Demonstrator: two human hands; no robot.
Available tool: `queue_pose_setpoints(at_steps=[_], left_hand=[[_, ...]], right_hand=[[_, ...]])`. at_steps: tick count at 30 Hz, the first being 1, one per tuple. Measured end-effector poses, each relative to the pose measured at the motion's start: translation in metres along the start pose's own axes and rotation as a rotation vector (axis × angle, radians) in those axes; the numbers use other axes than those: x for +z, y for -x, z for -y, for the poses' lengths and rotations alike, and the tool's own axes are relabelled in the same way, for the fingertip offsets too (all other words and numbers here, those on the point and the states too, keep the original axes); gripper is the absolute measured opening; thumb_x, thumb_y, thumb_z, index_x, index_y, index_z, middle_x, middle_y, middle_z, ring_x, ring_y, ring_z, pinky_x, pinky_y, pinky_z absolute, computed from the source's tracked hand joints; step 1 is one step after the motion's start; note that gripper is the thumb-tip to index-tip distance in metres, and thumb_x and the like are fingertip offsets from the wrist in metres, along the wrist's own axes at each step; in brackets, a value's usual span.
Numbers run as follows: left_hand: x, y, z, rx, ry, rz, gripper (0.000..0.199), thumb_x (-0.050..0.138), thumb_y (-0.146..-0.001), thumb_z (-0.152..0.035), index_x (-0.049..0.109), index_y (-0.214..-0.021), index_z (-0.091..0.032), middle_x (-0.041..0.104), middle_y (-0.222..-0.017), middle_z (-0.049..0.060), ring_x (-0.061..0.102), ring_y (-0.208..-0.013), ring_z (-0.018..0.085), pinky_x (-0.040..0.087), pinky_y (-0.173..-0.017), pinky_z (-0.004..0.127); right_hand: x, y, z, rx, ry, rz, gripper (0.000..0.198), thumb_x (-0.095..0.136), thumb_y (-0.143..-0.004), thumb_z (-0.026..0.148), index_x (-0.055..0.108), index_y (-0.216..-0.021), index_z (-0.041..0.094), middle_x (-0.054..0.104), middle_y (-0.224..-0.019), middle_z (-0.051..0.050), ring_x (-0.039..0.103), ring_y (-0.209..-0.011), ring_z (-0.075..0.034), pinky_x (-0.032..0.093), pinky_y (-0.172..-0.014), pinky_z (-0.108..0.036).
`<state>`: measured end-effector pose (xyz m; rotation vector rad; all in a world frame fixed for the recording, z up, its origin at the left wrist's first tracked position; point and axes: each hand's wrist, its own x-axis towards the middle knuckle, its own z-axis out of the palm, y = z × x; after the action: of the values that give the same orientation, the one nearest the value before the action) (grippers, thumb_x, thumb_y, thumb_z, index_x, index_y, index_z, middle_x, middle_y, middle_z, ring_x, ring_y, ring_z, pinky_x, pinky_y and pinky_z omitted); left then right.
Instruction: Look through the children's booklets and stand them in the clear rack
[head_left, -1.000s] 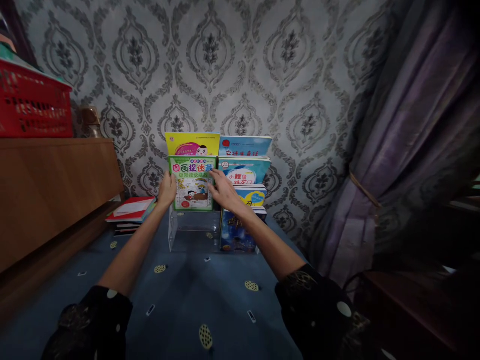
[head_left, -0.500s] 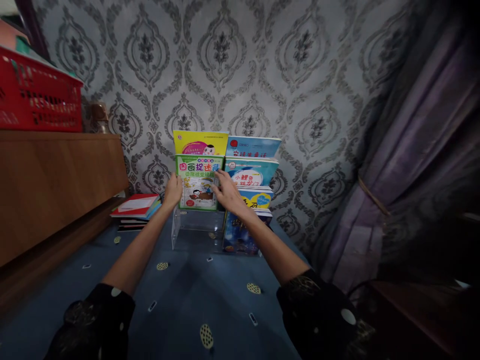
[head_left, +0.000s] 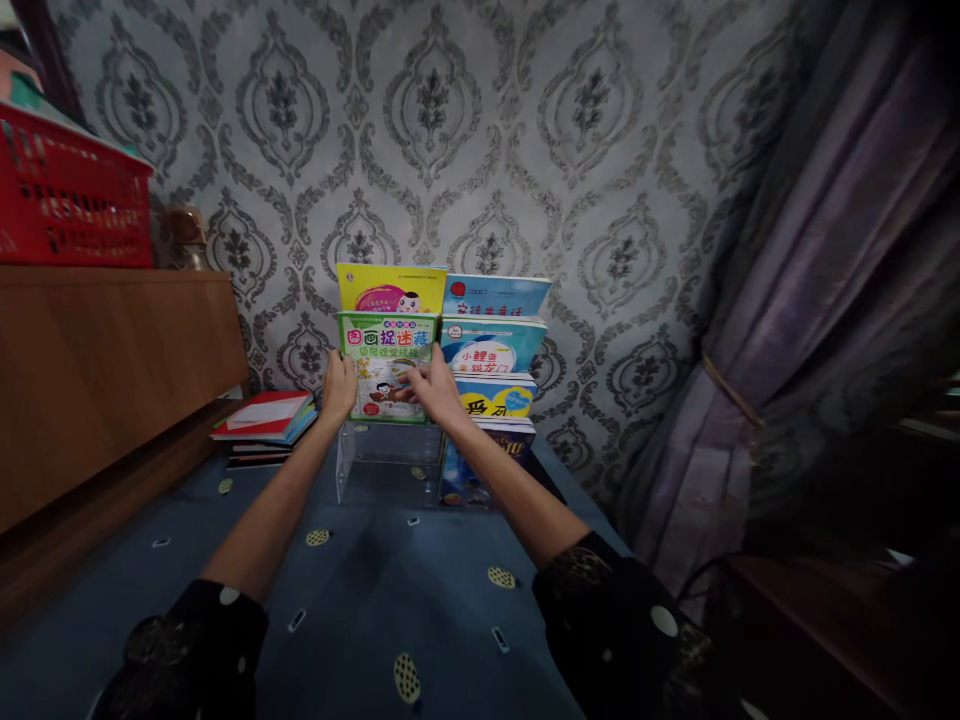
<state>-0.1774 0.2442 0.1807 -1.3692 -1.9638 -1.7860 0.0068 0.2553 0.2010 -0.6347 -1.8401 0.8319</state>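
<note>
A green children's picture book (head_left: pixel 385 345) stands upright on the left side of a clear acrylic rack (head_left: pixel 382 475). My left hand (head_left: pixel 340 387) is closed round its left edge. At its right edge my right hand (head_left: pixel 436 390) grips it, with the thumb up along the edge and some fingers bent over the front cover. Behind and above it rises a yellow book (head_left: pixel 412 283). Right beside it, books stand in tiers: a blue one (head_left: pixel 502 293) at the top, a teal one (head_left: pixel 517 343), a yellow-and-blue one (head_left: pixel 517 398), and a dark blue one (head_left: pixel 465 470) partly behind my right forearm.
Left of the rack lies a stack of books and papers (head_left: pixel 274 415) on the blue patterned cloth (head_left: pixel 360 600). A wooden cabinet (head_left: pixel 120 370) carries a red plastic basket (head_left: pixel 82 195). Patterned wallpaper is behind, and a tied purple curtain (head_left: pixel 697 480) hangs at the right.
My right hand has slid lower on the green picture book, its fingers now bent across the cover. The left hand keeps its hold. The view has shifted slightly.
</note>
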Motion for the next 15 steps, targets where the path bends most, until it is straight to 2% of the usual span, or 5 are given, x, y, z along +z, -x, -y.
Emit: queue_pose_setpoints(at_steps=[3, 7, 15], left_hand=[[-0.001, 0.001, 0.000, 0.005, 0.005, 0.003, 0.016, 0.034, -0.096, -0.028, 0.048, -0.091, -0.023, 0.069, -0.097, 0.014, 0.066, -0.106, 0.032, 0.049, -0.093, 0.047], [-0.002, 0.002, 0.002, 0.017, 0.021, 0.004, 0.016, 0.034, -0.096, -0.030, 0.047, -0.089, -0.024, 0.068, -0.095, 0.013, 0.066, -0.106, 0.031, 0.049, -0.092, 0.045], [-0.001, 0.001, 0.008, 0.040, 0.059, 0.000, 0.015, 0.035, -0.095, -0.032, 0.043, -0.084, -0.024, 0.065, -0.089, 0.010, 0.065, -0.099, 0.029, 0.049, -0.090, 0.043]], right_hand=[[0.010, 0.002, 0.003, 0.093, -0.130, -0.056, 0.077, 0.044, -0.090, 0.023, 0.006, -0.157, 0.015, 0.075, -0.101, -0.012, 0.075, -0.065, -0.020, 0.062, -0.059, -0.032], [0.020, 0.002, 0.002, 0.140, -0.190, -0.111, 0.079, 0.043, -0.089, 0.021, 0.004, -0.157, 0.017, 0.075, -0.102, -0.011, 0.074, -0.061, -0.019, 0.060, -0.054, -0.028], [0.022, 0.001, 0.002, 0.067, -0.218, -0.187, 0.084, 0.045, -0.087, 0.019, 0.003, -0.159, 0.020, 0.074, -0.100, -0.011, 0.070, -0.056, -0.017, 0.055, -0.047, -0.025]])
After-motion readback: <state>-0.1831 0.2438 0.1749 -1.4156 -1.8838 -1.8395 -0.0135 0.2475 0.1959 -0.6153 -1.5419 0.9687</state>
